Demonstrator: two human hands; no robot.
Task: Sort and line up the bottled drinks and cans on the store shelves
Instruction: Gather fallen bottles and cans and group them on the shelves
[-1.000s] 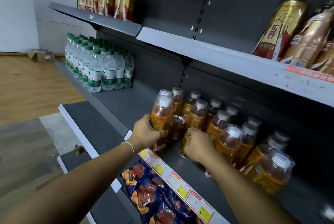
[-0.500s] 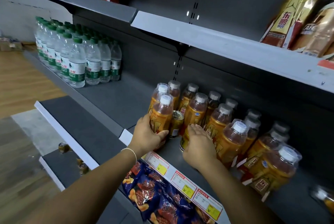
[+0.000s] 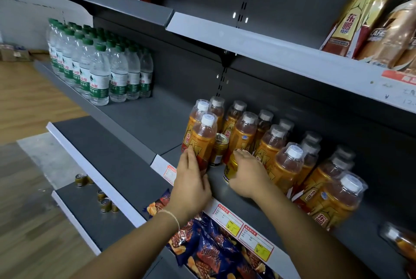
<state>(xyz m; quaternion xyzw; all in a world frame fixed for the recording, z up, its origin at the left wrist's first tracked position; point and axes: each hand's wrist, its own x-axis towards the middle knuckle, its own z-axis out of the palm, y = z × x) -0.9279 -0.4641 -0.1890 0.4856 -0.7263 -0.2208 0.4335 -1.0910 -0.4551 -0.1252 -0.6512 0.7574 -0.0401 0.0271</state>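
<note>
Both hands are busy at the grey shelf: my left hand holds the base of the front orange bottle, fingers laid along its left side. My right hand curls over a tilted gold can, just in front of the rows of orange bottles. A second can stands upright between them. Farther left stand green-capped water bottles; blue snack bags lie below.
</note>
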